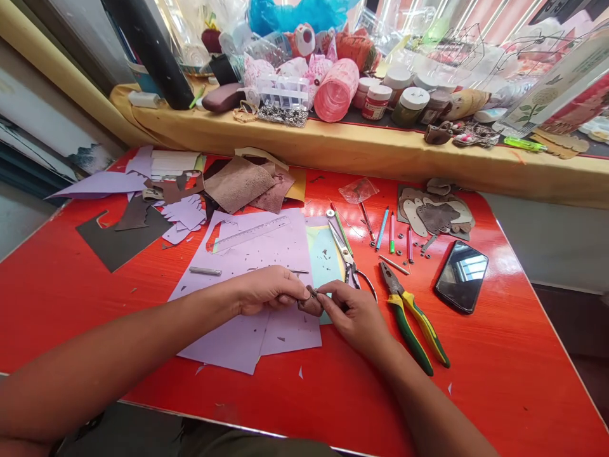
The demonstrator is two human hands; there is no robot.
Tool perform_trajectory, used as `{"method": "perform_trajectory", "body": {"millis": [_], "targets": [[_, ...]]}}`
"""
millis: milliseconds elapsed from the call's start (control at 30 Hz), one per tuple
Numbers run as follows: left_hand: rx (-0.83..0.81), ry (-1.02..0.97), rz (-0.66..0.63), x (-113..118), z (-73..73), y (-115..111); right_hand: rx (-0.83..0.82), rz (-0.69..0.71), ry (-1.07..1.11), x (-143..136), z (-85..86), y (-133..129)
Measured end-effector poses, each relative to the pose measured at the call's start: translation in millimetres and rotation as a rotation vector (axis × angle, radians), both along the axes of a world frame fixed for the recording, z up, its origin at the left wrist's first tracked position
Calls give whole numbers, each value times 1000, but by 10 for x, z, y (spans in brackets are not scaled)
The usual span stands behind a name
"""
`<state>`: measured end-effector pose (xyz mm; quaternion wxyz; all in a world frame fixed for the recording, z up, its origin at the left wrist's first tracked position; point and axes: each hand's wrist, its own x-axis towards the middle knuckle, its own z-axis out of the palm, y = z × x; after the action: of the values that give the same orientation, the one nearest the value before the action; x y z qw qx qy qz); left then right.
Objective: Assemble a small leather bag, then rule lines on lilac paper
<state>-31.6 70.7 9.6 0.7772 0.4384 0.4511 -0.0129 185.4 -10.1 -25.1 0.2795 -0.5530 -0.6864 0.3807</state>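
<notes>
Between my two hands is a small brown leather piece (311, 306), curled over and held above the purple paper (233, 343). My left hand (271, 292) pinches its upper left side with thumb and forefinger. On the other side my right hand (352, 311) grips its edge between thumb and fingertips; the exact contact is too small to make out. Scissors (343, 244) lie just beyond my right hand, partly hidden by it. Pliers (404, 311) with green and yellow handles rest to its right. A clear ruler (254, 233) lies across the purple paper.
A black phone (461, 276) lies on the red table (514, 368) at the right. Cut leather shapes (438, 212) are stacked behind it. Several pens (392, 231) stand scattered nearby. Leather scraps (240, 183) and paper cover the back left. Jars (377, 101) crowd the ledge behind.
</notes>
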Motion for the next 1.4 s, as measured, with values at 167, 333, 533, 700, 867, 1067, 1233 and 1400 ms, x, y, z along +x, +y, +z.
{"method": "perform_trajectory", "body": {"millis": [167, 333, 533, 700, 867, 1067, 1233, 1400], "targets": [[-41, -8, -2, 28, -3, 36, -6, -54, 21, -10, -18, 0], [-57, -23, -8, 62, -20, 10, -26, -92, 47, -13, 6, 19], [-47, -27, 6, 87, -50, -36, -69, -107, 100, -19, 10, 22], [-60, -13, 33, 96, -40, -20, -65, -100, 127, -13, -4, 10], [-81, -11, 76, 98, -15, 5, -73, -59, 163, 21, -43, 21], [-90, -24, 129, 94, -7, 14, -7, -51, 197, 50, -99, 47], [-77, -17, 177, 116, -24, -6, 24, -55, 203, 61, -118, 56], [-70, -8, 188, 145, -34, -19, 20, -54, 184, 66, -114, 66]]}}
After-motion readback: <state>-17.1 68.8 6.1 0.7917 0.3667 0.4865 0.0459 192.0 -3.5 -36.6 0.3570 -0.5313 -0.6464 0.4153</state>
